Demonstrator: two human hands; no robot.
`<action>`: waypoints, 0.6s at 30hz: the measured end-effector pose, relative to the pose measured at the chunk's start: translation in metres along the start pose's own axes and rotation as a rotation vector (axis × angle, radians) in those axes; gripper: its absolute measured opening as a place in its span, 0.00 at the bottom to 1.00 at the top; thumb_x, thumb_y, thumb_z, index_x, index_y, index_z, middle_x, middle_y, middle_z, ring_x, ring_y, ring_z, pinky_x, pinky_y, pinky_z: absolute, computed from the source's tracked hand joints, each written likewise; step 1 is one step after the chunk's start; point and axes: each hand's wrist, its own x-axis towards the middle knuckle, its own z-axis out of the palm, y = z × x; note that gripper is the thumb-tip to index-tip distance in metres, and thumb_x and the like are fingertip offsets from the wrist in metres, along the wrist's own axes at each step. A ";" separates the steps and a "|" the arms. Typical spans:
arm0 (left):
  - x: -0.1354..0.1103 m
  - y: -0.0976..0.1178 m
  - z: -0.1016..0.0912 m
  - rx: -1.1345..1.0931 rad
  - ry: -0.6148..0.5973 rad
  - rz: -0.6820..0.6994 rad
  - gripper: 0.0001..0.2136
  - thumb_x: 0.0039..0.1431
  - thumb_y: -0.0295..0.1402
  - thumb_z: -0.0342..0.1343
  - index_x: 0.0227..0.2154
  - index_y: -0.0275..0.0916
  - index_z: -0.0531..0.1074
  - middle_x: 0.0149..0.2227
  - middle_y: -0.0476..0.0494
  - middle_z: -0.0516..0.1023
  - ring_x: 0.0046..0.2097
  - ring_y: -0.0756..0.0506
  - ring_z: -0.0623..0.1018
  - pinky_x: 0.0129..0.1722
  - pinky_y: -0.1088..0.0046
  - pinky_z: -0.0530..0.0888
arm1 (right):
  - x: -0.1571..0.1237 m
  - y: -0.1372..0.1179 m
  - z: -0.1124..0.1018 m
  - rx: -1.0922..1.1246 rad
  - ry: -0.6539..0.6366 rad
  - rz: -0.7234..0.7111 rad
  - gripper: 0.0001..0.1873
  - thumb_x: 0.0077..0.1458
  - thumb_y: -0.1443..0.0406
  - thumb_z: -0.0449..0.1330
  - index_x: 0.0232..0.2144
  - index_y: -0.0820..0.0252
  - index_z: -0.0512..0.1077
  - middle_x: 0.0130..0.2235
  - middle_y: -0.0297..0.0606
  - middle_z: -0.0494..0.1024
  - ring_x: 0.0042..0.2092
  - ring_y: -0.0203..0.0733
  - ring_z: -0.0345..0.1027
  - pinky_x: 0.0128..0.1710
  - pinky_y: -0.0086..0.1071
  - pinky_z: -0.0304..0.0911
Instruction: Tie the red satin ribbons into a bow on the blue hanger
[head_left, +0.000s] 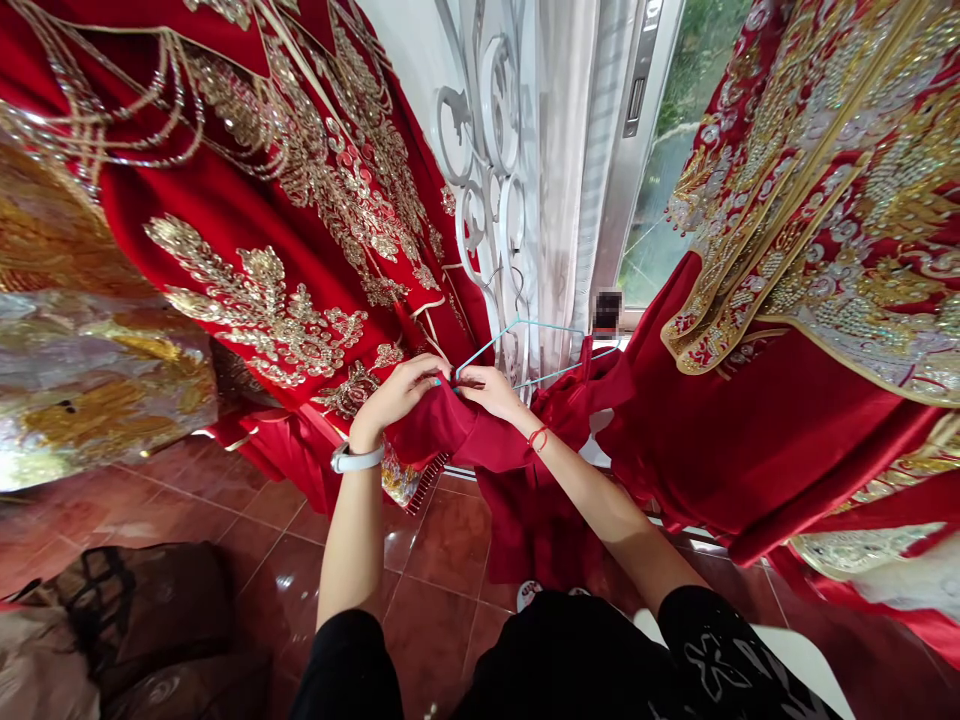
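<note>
A plain dark red garment (487, 440) hangs in front of me on a thin light-blue wire hanger (551, 325). My left hand (405, 390) pinches the garment's upper edge near the hanger's left end. Close beside it, my right hand (491, 392) grips the same edge, its fingertips almost meeting the left ones. The hanger's right end sits by the garment's other strap (586, 355). Above, the hanger's hook (506, 283) shows in front of a white scrolled metal grille (499, 200); I cannot tell whether it is hooked on.
Red gowns with gold beading (300, 190) hang at left, beside a gold-patterned garment (97, 350). A beaded red costume (840, 200) hangs at right. Dark bags (150, 620) rest on the red tiled floor (442, 540). A white stool (806, 650) stands behind my right arm.
</note>
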 end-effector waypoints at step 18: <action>-0.005 -0.005 0.088 0.221 0.518 -0.307 0.14 0.65 0.42 0.56 0.49 0.41 0.70 0.50 0.37 0.77 0.52 0.35 0.77 0.54 0.55 0.69 | -0.068 -0.012 -0.058 -0.372 0.711 -0.132 0.14 0.57 0.67 0.53 0.42 0.58 0.75 0.46 0.44 0.78 0.47 0.43 0.74 0.51 0.38 0.69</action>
